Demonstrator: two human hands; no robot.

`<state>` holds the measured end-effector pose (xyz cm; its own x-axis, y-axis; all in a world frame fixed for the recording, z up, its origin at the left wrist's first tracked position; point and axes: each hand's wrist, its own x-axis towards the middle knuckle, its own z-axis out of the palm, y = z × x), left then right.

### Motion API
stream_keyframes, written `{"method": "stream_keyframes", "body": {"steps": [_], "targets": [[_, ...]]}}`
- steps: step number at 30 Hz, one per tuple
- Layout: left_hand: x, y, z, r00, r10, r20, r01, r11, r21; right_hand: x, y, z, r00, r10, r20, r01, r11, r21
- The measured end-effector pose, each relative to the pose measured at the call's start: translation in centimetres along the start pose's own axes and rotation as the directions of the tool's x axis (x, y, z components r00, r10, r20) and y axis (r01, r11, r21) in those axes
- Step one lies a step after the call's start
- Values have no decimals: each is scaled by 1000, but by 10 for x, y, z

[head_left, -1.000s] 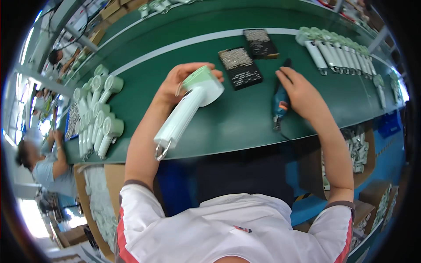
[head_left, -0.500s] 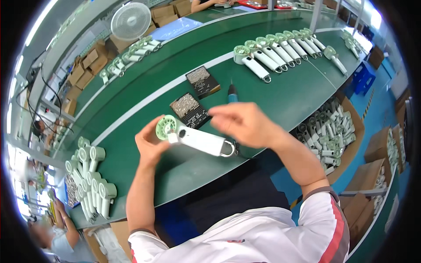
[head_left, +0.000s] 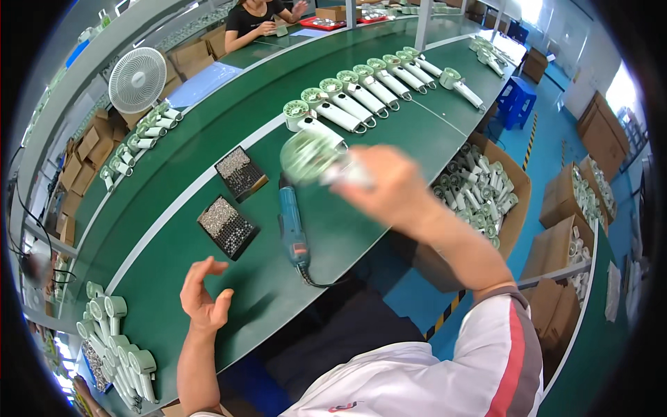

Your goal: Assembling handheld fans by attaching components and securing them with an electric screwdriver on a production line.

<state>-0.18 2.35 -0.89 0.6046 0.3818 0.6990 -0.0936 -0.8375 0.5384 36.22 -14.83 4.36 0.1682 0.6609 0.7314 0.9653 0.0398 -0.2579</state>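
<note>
My right hand (head_left: 389,189) grips the white handle of a pale green handheld fan (head_left: 310,156) and holds it, blurred, above the green bench (head_left: 174,278), close to the near end of a row of like fans (head_left: 368,94). My left hand (head_left: 203,295) hovers over the bench's near edge with fingers spread and nothing in it. A blue electric screwdriver (head_left: 292,229) lies on the bench between my hands, its cord running off the near edge.
Two black trays of small screws (head_left: 227,226) (head_left: 240,174) lie left of the screwdriver. Several fans (head_left: 114,340) stand at the near left. A cardboard box of fan parts (head_left: 479,194) sits right of the bench. A person (head_left: 260,17) works at the far bench.
My left hand has let go of the fan and dropped toward the bench's near edge. My right hand has carried the fan to the right, toward the row of fans.
</note>
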Motion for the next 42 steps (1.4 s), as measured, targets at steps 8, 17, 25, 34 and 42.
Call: {"method": "stream_keyframes", "body": {"steps": [8, 17, 25, 34, 42], "targets": [[8, -6, 30, 973, 141, 183, -160, 983, 94, -18, 288, -127, 908, 418, -28, -336, 686, -645], [4, -7, 29, 972, 85, 217, -127, 974, 187, -19, 397, -86, 769, 639, 6, -444, 541, -715], [2, 1, 25, 969, 9, 247, -70, 968, 241, -11, 418, -53, 844, 534, -57, -383, 524, -761], [16, -25, 40, 963, 216, 162, -233, 968, 97, -72, 583, -164, 964, 218, 151, 47, 420, -906], [-18, 25, -4, 985, 60, -164, 6, 928, 372, 30, 282, 6, 967, -251, -45, 166, 755, -634]]}}
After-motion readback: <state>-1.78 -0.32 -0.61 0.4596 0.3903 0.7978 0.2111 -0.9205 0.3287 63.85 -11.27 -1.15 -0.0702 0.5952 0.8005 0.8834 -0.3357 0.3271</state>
